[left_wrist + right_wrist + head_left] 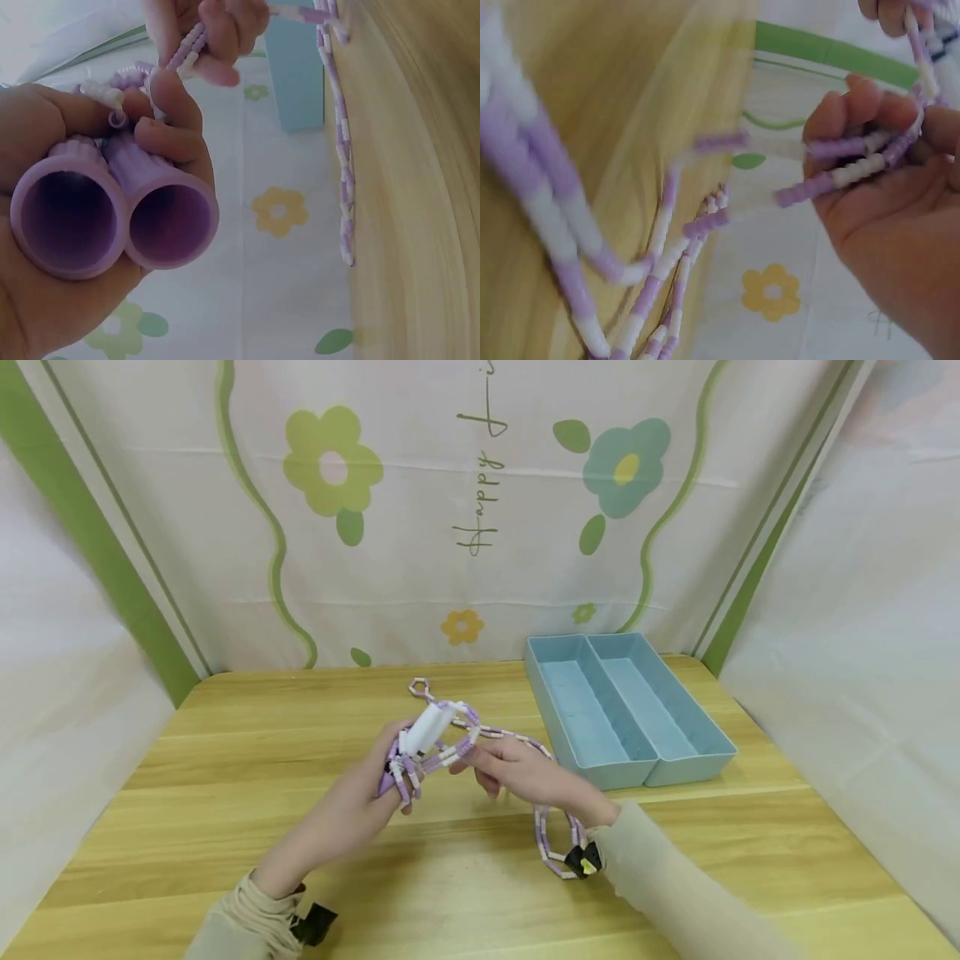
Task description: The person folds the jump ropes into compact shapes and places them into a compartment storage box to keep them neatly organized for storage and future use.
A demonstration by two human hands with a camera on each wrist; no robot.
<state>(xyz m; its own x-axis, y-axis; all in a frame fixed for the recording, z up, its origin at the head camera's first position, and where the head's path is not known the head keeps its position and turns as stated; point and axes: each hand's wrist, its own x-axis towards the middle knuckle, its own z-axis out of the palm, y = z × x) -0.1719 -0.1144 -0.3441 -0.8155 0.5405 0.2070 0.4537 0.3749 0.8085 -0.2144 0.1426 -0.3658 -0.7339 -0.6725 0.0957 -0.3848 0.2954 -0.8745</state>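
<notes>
My left hand [375,785] grips the two handles of a beaded jump rope together. In the head view their white shafts [429,729] slant up; the left wrist view shows the flared, hollow purple ends [139,161] side by side. Some purple and white beaded rope [459,752] loops around the handles. Just right of them, my right hand [517,768] holds beaded strands, which run through its curled fingers in the right wrist view. More rope [641,300] trails over the table, with one loop near my right wrist and a small loop end [420,687] farther back.
Two light blue bins [615,774] stand side by side at the back right of the wooden table [225,735]. A flower-printed curtain [420,568] hangs behind, with fabric walls at both sides. Small black devices [313,925] sit at my wrists.
</notes>
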